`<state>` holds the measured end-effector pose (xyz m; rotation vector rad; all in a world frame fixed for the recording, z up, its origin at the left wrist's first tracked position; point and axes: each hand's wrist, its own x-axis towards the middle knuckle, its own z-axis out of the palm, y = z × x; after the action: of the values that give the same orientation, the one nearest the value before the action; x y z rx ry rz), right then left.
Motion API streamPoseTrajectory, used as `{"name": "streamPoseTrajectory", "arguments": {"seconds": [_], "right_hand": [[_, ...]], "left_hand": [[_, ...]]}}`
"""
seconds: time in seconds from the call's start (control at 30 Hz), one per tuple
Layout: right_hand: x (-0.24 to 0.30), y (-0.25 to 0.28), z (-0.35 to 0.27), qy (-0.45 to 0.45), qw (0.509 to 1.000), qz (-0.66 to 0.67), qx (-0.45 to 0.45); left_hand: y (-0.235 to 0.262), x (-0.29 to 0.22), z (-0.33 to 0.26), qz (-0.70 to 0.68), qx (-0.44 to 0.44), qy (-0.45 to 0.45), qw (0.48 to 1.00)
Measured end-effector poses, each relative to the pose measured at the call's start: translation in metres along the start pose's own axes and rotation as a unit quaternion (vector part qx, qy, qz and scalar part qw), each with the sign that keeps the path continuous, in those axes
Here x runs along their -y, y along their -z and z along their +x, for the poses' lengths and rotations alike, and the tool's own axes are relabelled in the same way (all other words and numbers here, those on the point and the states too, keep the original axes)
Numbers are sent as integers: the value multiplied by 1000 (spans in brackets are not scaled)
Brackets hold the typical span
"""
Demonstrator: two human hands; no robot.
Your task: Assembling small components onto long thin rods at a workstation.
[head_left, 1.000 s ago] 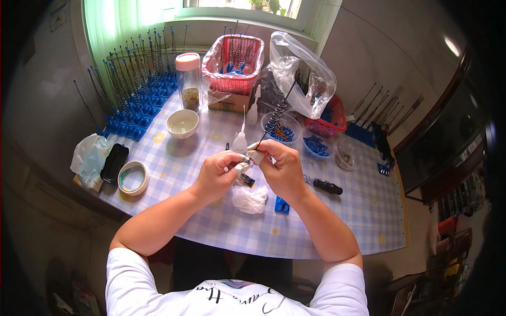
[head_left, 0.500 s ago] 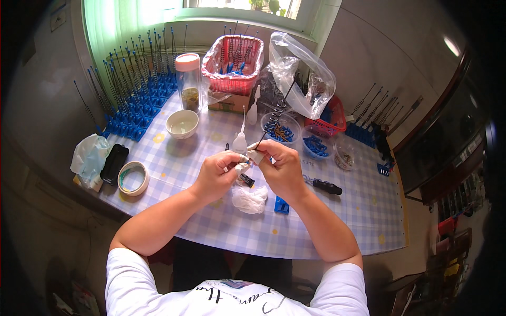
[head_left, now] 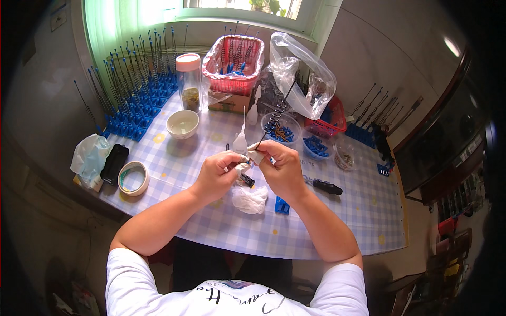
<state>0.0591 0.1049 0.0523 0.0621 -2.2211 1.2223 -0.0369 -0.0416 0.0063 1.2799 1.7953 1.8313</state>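
The left hand point(head_left: 217, 171), its white-covered fingertips together, seems to pinch a small blue piece point(head_left: 248, 162). The right hand point(head_left: 279, 160) is clamped near the lower end of a black spiral wire rod point(head_left: 272, 125), leaning up and rightward, perhaps for keeping this end steady. Behind, a clear pink-lidded bottle point(head_left: 188, 76) contains yellow-brown liquid point(head_left: 190, 98), a red plastic basket point(head_left: 232, 84) similar rods point(head_left: 240, 55), and a round clear tub point(head_left: 282, 142) blue and brass-coloured pieces point(head_left: 283, 131).
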Motion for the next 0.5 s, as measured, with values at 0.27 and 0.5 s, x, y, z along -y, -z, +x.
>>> {"name": "streamPoseTrajectory", "arguments": {"seconds": [0.27, 0.5], "right_hand": [[0, 0, 0, 6, 1000, 3, -3], [2, 0, 0, 3, 1000, -5, 0]], "left_hand": [[0, 1, 0, 8, -1, -8, 1000], [0, 3, 0, 15, -3, -8, 1000]]}}
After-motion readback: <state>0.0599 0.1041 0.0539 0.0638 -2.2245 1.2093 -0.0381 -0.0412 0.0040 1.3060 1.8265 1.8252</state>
